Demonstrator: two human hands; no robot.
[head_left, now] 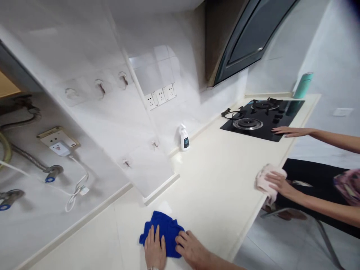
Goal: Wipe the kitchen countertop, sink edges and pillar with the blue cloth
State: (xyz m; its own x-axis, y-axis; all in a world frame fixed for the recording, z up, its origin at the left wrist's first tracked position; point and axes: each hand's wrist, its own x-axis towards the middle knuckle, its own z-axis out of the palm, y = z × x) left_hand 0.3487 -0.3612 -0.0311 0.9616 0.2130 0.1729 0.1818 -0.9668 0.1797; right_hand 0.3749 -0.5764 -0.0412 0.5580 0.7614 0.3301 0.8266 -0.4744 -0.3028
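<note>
A crumpled blue cloth (164, 228) lies on the cream countertop (213, 180), close in front of me. My left hand (155, 250) rests flat on its left part, fingers stretched forward. On the cloth's right edge, the fingers of my right hand (192, 247) are curled down and grip the fabric. Both hands are low in the head view, side by side, with blue fabric between them.
Along the wall stands a white spray bottle (184, 138). A co-worker's hand presses a pale pink cloth (267, 182) at the counter edge; the other hand touches the black gas stove (270, 125). A teal flask (303, 85) stands behind it, under the range hood (247, 41).
</note>
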